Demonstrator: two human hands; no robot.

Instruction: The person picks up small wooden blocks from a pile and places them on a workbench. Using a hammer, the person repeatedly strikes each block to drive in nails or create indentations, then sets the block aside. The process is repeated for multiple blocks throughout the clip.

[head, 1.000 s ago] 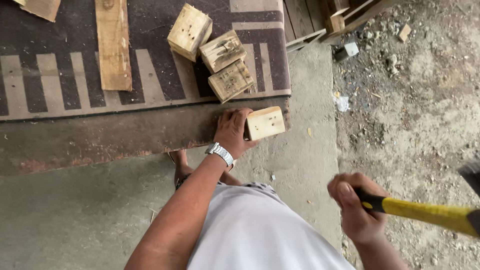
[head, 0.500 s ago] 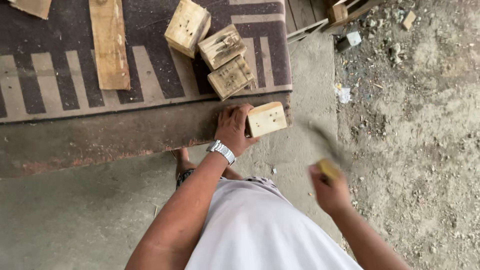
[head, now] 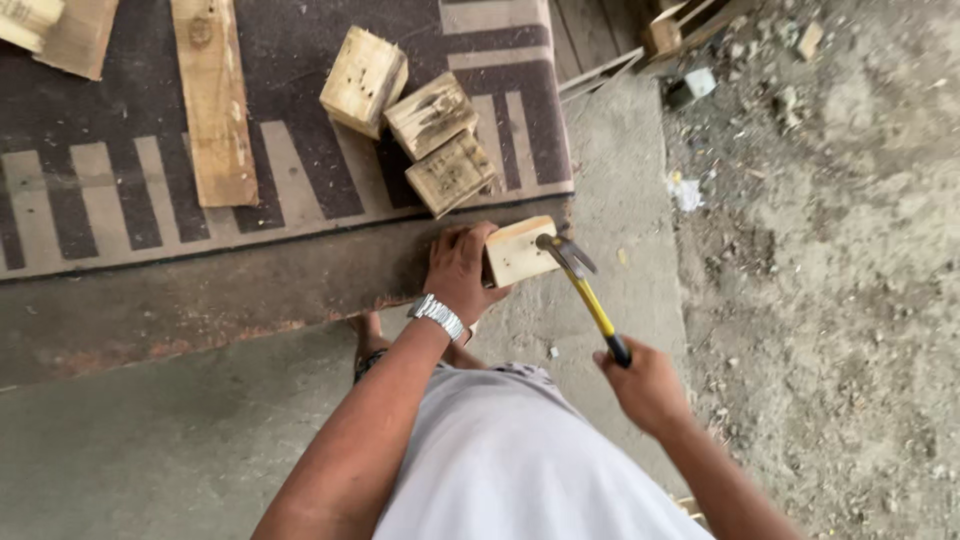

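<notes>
Mid-frame, the left hand (head: 458, 272) clamps its grip on the wood block (head: 517, 252); the right hand (head: 647, 385), fist closed around the hammer (head: 585, 290), strikes it; the next blow needs steady bracing.

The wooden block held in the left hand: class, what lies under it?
The wooden block rests on the edge of a dark step, steadied by the left hand. The hammer head meets it. Its underside is hidden.

Pale rough-sawn wooden block (head: 518, 252) under my left hand (head: 458, 272), dull dark metal hammer head with glossy yellow handle (head: 580, 285) in my right hand (head: 645, 385), shiny steel wristwatch (head: 437, 315), matt gritty grey concrete floor (head: 150, 440).
</notes>
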